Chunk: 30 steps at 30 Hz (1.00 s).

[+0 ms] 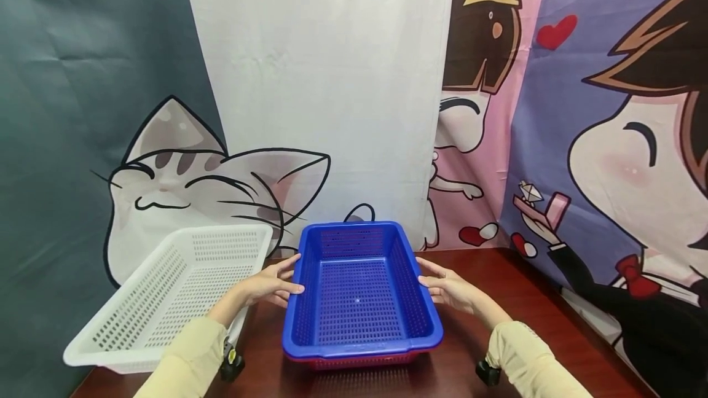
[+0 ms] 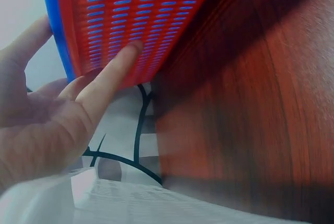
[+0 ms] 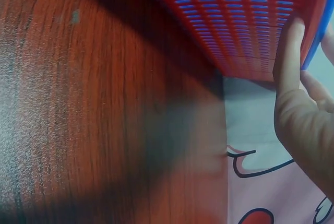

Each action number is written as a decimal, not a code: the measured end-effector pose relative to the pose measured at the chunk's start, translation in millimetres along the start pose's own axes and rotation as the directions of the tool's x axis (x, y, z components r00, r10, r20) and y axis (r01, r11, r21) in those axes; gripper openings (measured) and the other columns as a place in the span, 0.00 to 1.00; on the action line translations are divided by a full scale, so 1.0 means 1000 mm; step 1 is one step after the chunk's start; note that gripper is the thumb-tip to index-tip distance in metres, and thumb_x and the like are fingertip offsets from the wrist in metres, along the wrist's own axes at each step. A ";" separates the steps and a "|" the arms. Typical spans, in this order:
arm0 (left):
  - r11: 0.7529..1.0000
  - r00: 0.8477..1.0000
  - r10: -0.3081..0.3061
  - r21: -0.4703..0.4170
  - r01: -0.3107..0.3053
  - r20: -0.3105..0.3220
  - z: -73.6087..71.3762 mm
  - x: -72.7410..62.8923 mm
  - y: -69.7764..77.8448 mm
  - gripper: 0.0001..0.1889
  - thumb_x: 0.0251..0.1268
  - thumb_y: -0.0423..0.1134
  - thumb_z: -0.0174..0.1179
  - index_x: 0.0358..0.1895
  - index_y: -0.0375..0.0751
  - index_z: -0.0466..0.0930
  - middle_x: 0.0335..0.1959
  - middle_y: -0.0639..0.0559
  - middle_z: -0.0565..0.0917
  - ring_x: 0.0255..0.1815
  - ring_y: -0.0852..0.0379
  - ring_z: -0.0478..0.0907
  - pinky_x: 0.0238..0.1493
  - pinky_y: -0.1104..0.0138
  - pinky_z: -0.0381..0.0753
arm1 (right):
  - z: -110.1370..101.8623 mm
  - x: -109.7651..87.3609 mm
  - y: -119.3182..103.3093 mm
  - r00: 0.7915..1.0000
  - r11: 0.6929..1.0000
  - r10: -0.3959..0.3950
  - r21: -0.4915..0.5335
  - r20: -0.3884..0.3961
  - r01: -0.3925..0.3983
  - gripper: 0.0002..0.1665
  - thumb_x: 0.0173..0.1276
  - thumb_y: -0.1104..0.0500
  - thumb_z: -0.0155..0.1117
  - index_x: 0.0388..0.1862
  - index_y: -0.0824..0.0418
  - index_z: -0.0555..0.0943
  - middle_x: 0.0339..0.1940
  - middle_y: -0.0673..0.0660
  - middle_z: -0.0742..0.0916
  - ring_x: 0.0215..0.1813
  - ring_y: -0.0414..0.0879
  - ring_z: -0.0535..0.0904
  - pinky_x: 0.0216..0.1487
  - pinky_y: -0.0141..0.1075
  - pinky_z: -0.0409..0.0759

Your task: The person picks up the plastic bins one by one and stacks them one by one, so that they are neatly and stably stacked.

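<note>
In the head view a blue plastic basket (image 1: 362, 347) sits nested inside a red basket (image 1: 362, 362), whose lower edge shows beneath the blue rim. My left hand (image 1: 269, 284) holds the left side, its thumb at the blue rim and a finger along the red slotted wall (image 2: 156, 4) in the left wrist view. On the opposite side my right hand (image 1: 450, 287) grips the rim in the same way. A finger lies against the red wall (image 3: 235, 20) in the right wrist view. The blue basket's inside is bare.
A white slotted basket (image 1: 210, 278) stands to the left, close beside my left forearm. Underneath is a dark reddish-brown wooden table (image 1: 525, 324). A cloth backdrop (image 1: 332, 78) with cartoon figures hangs behind the table and along its sides.
</note>
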<state>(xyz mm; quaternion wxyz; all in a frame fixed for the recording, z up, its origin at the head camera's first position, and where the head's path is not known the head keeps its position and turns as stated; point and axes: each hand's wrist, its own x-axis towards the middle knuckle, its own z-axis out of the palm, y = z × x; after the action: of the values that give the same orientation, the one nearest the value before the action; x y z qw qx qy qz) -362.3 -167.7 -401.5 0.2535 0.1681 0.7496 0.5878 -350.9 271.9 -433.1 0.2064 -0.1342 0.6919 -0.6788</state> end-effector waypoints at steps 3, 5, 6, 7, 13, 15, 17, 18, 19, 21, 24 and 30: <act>1.000 1.000 0.007 0.019 -0.007 -0.013 -0.001 -0.002 0.000 0.53 0.63 0.38 0.65 0.79 0.42 0.31 0.75 0.24 0.51 0.43 0.47 0.87 0.46 0.51 0.86 | 0.002 0.000 -0.002 1.000 0.999 0.002 -0.035 -0.005 -0.003 0.42 0.76 0.56 0.53 0.81 0.56 0.45 0.55 0.55 0.86 0.46 0.46 0.87 0.50 0.41 0.86; 0.999 0.999 0.016 0.043 -0.014 -0.033 0.000 -0.003 0.001 0.53 0.62 0.39 0.65 0.79 0.41 0.32 0.75 0.24 0.52 0.43 0.47 0.87 0.45 0.51 0.87 | 0.003 0.000 -0.003 1.000 0.998 0.001 -0.065 -0.022 -0.002 0.42 0.75 0.54 0.54 0.81 0.56 0.46 0.54 0.56 0.87 0.45 0.46 0.88 0.49 0.42 0.86; 0.998 0.999 0.018 0.056 -0.016 -0.042 0.000 -0.004 0.001 0.53 0.62 0.39 0.65 0.79 0.40 0.33 0.75 0.25 0.53 0.43 0.48 0.86 0.45 0.52 0.87 | 0.003 -0.001 -0.004 0.999 0.997 -0.004 -0.083 -0.039 0.001 0.42 0.75 0.54 0.55 0.80 0.56 0.47 0.53 0.56 0.87 0.44 0.45 0.88 0.49 0.42 0.87; 0.997 0.999 0.021 0.070 -0.018 -0.046 0.001 -0.004 0.002 0.53 0.62 0.39 0.65 0.79 0.40 0.34 0.75 0.25 0.54 0.43 0.48 0.86 0.45 0.52 0.87 | 0.004 -0.001 -0.004 0.998 0.996 -0.010 -0.094 -0.059 0.005 0.42 0.74 0.54 0.56 0.80 0.57 0.49 0.53 0.56 0.87 0.43 0.45 0.88 0.48 0.42 0.87; 0.984 0.997 0.030 0.175 -0.017 -0.072 0.003 -0.008 0.009 0.48 0.63 0.40 0.65 0.78 0.35 0.41 0.72 0.26 0.62 0.43 0.48 0.86 0.42 0.54 0.86 | 0.008 -0.007 -0.008 0.984 0.974 -0.098 -0.219 -0.149 0.064 0.41 0.70 0.54 0.62 0.77 0.62 0.58 0.61 0.69 0.78 0.45 0.44 0.86 0.49 0.43 0.86; 0.981 0.996 0.041 0.194 -0.026 -0.074 0.003 -0.009 0.010 0.47 0.63 0.40 0.65 0.78 0.33 0.43 0.70 0.26 0.65 0.44 0.49 0.85 0.41 0.55 0.87 | 0.009 -0.010 -0.010 0.983 0.965 -0.108 -0.252 -0.148 0.068 0.40 0.70 0.54 0.62 0.76 0.63 0.60 0.64 0.74 0.75 0.48 0.45 0.85 0.52 0.45 0.86; 0.980 0.996 0.048 0.196 -0.033 -0.073 -0.001 -0.014 0.012 0.46 0.64 0.40 0.64 0.77 0.31 0.43 0.68 0.25 0.67 0.44 0.49 0.85 0.40 0.57 0.87 | 0.011 -0.009 -0.014 0.985 0.962 -0.103 -0.267 -0.139 0.063 0.39 0.70 0.54 0.62 0.75 0.64 0.61 0.67 0.76 0.72 0.52 0.47 0.84 0.54 0.48 0.84; 0.980 0.996 0.051 0.194 -0.036 -0.071 -0.003 -0.016 0.013 0.46 0.64 0.40 0.63 0.77 0.31 0.43 0.68 0.25 0.68 0.44 0.49 0.85 0.40 0.58 0.87 | 0.012 -0.009 -0.017 0.985 0.960 -0.097 -0.274 -0.139 0.056 0.39 0.70 0.54 0.62 0.75 0.65 0.62 0.68 0.76 0.72 0.54 0.49 0.84 0.55 0.49 0.84; 0.981 0.996 0.050 0.188 -0.036 -0.072 -0.005 -0.018 0.015 0.45 0.65 0.40 0.63 0.77 0.31 0.43 0.67 0.25 0.68 0.44 0.50 0.85 0.41 0.59 0.87 | 0.013 -0.009 -0.020 0.986 0.957 -0.092 -0.285 -0.140 0.049 0.39 0.69 0.54 0.63 0.75 0.65 0.62 0.69 0.76 0.71 0.56 0.50 0.83 0.56 0.49 0.83; 0.985 0.996 0.043 0.172 -0.029 -0.075 -0.008 -0.022 0.016 0.44 0.67 0.41 0.61 0.77 0.32 0.43 0.68 0.25 0.68 0.44 0.51 0.84 0.41 0.60 0.86 | 0.016 -0.009 -0.025 0.986 0.950 -0.081 -0.310 -0.143 0.033 0.40 0.69 0.53 0.63 0.74 0.66 0.62 0.70 0.76 0.70 0.60 0.53 0.81 0.58 0.50 0.82; 0.985 0.995 0.037 0.173 -0.021 -0.090 -0.011 -0.024 0.021 0.43 0.68 0.42 0.60 0.78 0.35 0.43 0.69 0.25 0.66 0.43 0.53 0.84 0.42 0.61 0.86 | 0.019 -0.008 -0.033 0.981 0.945 -0.084 -0.326 -0.177 0.022 0.40 0.68 0.53 0.65 0.74 0.67 0.63 0.71 0.75 0.69 0.65 0.60 0.76 0.62 0.52 0.79; 0.982 0.995 0.029 0.188 -0.010 -0.099 -0.021 -0.033 0.026 0.45 0.69 0.44 0.59 0.78 0.34 0.39 0.69 0.24 0.65 0.49 0.51 0.83 0.44 0.61 0.86 | 0.025 0.000 -0.049 0.963 0.913 -0.122 -0.407 -0.239 0.015 0.39 0.67 0.51 0.65 0.72 0.66 0.66 0.70 0.71 0.72 0.72 0.64 0.68 0.71 0.59 0.66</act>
<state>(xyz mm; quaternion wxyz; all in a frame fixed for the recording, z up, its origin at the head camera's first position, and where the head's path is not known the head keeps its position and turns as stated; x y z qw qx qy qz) -349.4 -196.1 -366.9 0.1925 0.1683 0.8117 0.5251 -344.0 247.1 -384.6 0.0580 -0.1083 0.8322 -0.5407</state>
